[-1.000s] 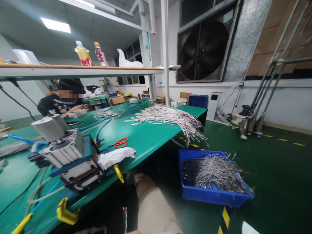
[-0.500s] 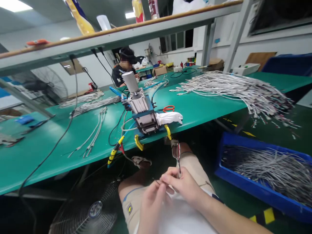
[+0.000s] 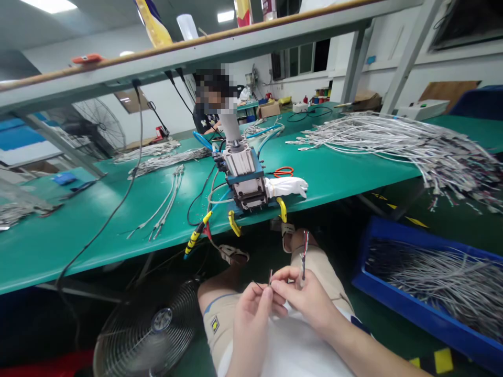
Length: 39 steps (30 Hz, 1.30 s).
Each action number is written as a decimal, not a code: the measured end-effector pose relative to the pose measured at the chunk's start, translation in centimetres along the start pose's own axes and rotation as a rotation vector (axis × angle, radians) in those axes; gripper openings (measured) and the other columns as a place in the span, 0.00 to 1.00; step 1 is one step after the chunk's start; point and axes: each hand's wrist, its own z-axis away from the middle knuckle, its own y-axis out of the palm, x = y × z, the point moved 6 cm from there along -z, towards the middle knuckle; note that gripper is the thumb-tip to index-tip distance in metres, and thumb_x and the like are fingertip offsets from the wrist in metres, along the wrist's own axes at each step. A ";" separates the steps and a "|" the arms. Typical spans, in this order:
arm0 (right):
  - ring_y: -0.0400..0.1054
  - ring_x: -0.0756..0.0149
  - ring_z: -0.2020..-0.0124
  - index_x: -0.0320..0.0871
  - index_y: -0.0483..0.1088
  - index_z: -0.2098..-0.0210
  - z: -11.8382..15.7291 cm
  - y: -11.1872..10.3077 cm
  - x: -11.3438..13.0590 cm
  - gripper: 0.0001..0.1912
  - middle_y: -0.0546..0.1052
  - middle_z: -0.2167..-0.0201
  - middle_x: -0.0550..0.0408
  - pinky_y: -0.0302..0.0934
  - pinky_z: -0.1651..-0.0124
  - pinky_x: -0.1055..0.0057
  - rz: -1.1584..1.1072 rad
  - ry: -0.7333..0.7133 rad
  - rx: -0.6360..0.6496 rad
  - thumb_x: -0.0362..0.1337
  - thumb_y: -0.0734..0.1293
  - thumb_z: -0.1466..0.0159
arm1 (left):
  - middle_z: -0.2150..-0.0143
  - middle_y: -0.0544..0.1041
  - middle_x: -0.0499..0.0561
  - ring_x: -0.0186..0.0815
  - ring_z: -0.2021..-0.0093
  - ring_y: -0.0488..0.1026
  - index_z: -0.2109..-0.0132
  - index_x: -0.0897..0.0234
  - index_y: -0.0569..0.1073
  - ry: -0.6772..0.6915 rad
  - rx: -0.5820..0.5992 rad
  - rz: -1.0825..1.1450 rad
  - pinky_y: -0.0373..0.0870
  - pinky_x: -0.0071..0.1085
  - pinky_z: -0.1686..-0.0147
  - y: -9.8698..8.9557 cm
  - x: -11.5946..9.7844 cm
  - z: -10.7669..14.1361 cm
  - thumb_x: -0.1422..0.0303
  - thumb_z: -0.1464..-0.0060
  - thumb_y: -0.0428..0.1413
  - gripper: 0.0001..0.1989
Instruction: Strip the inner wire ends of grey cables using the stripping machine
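Green-topped bench (image 3: 353, 173) spans the background, a pneumatic press (image 3: 247, 178) at its near edge, while a blue bin (image 3: 412, 311) heaped with grey cables (image 3: 444, 285) sits low to the right. In front of the bench, the left hand (image 3: 255, 309) and right hand (image 3: 304, 296) nearly meet, each grip pinching with fingertips pressed together around thin wires (image 3: 270, 276) directly between them. From the right hand, clearly the nearer one, a multicoloured wire bundle (image 3: 305, 246) sticks out, its long axis running up the view toward the bench.

Workshop: bench machine (image 3: 240, 162), heaped cables (image 3: 377, 137)
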 end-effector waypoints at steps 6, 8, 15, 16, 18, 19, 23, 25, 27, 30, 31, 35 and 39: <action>0.66 0.65 0.79 0.39 0.71 0.72 0.0 0.3 0.0 0.15 0.72 0.78 0.54 0.61 0.77 0.73 -0.026 0.011 0.002 0.45 0.73 0.44 | 0.74 0.76 0.50 0.32 0.75 0.73 0.68 0.67 0.70 0.007 -0.007 -0.035 0.70 0.27 0.71 0.0 -0.2 0.2 0.56 0.48 0.62 0.17; 0.65 0.67 0.81 0.39 0.70 0.73 0.0 0.4 0.2 0.14 0.71 0.80 0.55 0.60 0.78 0.74 -0.057 0.017 0.018 0.44 0.73 0.44 | 0.74 0.76 0.49 0.32 0.75 0.73 0.68 0.66 0.70 0.018 -0.022 -0.037 0.70 0.27 0.70 0.0 -0.3 0.2 0.56 0.48 0.62 0.17; 0.63 0.68 0.82 0.39 0.71 0.74 0.2 0.6 -0.3 0.13 0.69 0.83 0.57 0.58 0.79 0.75 -0.133 0.098 0.017 0.42 0.73 0.45 | 0.72 0.77 0.51 0.33 0.74 0.74 0.68 0.66 0.71 0.066 -0.051 -0.129 0.70 0.28 0.69 -0.2 -0.4 0.4 0.57 0.46 0.60 0.15; 0.65 0.66 0.80 0.39 0.72 0.73 0.3 0.5 -0.3 0.13 0.72 0.81 0.55 0.60 0.77 0.74 -0.107 0.080 0.000 0.42 0.73 0.45 | 0.72 0.78 0.51 0.34 0.73 0.74 0.68 0.66 0.71 0.077 -0.060 -0.155 0.70 0.27 0.69 -0.3 -0.4 0.5 0.57 0.46 0.60 0.15; 0.67 0.63 0.76 0.39 0.73 0.72 0.3 0.2 -0.4 0.13 0.74 0.77 0.53 0.63 0.74 0.72 -0.052 0.048 -0.024 0.43 0.74 0.46 | 0.71 0.78 0.52 0.34 0.72 0.74 0.67 0.66 0.72 0.095 -0.072 -0.212 0.70 0.27 0.68 -0.4 -0.4 0.5 0.57 0.45 0.59 0.15; 0.68 0.62 0.74 0.39 0.74 0.72 0.2 0.1 -0.4 0.13 0.75 0.75 0.52 0.63 0.73 0.72 -0.030 0.037 -0.030 0.43 0.74 0.46 | 0.71 0.78 0.53 0.35 0.72 0.75 0.67 0.66 0.72 0.104 -0.076 -0.239 0.70 0.27 0.68 -0.5 -0.4 0.6 0.57 0.45 0.58 0.15; 0.68 0.61 0.73 0.39 0.74 0.72 0.1 0.1 -0.1 0.13 0.75 0.76 0.52 0.63 0.72 0.71 -0.016 0.014 -0.022 0.44 0.74 0.45 | 0.71 0.77 0.52 0.35 0.71 0.75 0.67 0.66 0.72 0.128 -0.076 -0.285 0.70 0.28 0.68 -0.6 -0.4 0.6 0.57 0.44 0.57 0.14; 0.67 0.63 0.75 0.39 0.74 0.73 0.1 0.4 0.2 0.13 0.74 0.78 0.53 0.62 0.73 0.71 -0.063 0.016 0.003 0.43 0.74 0.45 | 0.71 0.77 0.51 0.35 0.71 0.75 0.67 0.65 0.71 0.129 -0.073 -0.256 0.70 0.28 0.68 -0.6 -0.4 0.6 0.58 0.43 0.57 0.13; 0.64 0.66 0.78 0.39 0.73 0.75 0.2 0.6 0.2 0.13 0.71 0.81 0.55 0.58 0.75 0.74 -0.140 0.043 0.037 0.43 0.74 0.44 | 0.71 0.76 0.50 0.34 0.72 0.74 0.67 0.65 0.70 0.126 -0.062 -0.210 0.71 0.28 0.68 -0.5 -0.5 0.7 0.60 0.42 0.57 0.12; 0.61 0.72 0.82 0.38 0.70 0.74 0.5 1.1 -0.7 0.13 0.69 0.82 0.57 0.48 0.79 0.78 -0.327 0.169 0.108 0.41 0.74 0.43 | 0.71 0.76 0.49 0.34 0.71 0.74 0.66 0.64 0.70 0.126 -0.031 -0.144 0.71 0.29 0.66 -0.2 -0.4 0.8 0.61 0.41 0.56 0.11; 0.60 0.73 0.83 0.38 0.69 0.73 0.5 1.3 -1.1 0.13 0.68 0.82 0.58 0.45 0.80 0.79 -0.396 0.219 0.129 0.40 0.74 0.43 | 0.71 0.76 0.49 0.34 0.71 0.75 0.65 0.64 0.69 0.128 -0.019 -0.127 0.71 0.29 0.66 -0.2 -0.3 0.8 0.61 0.41 0.56 0.11; 0.56 0.76 0.86 0.38 0.69 0.71 0.5 1.4 -2.2 0.14 0.66 0.85 0.60 0.39 0.82 0.79 -0.522 0.305 0.149 0.41 0.75 0.44 | 0.72 0.76 0.49 0.35 0.72 0.74 0.65 0.65 0.70 0.124 0.023 -0.054 0.71 0.30 0.69 -0.1 0.5 0.4 0.60 0.43 0.58 0.11; 0.59 0.74 0.86 0.38 0.68 0.73 0.3 1.2 -1.7 0.16 0.65 0.85 0.60 0.38 0.82 0.77 -0.420 0.217 0.116 0.43 0.75 0.44 | 0.72 0.76 0.50 0.34 0.74 0.74 0.65 0.66 0.71 0.080 0.021 -0.035 0.70 0.29 0.70 0.0 0.7 0.1 0.59 0.45 0.60 0.14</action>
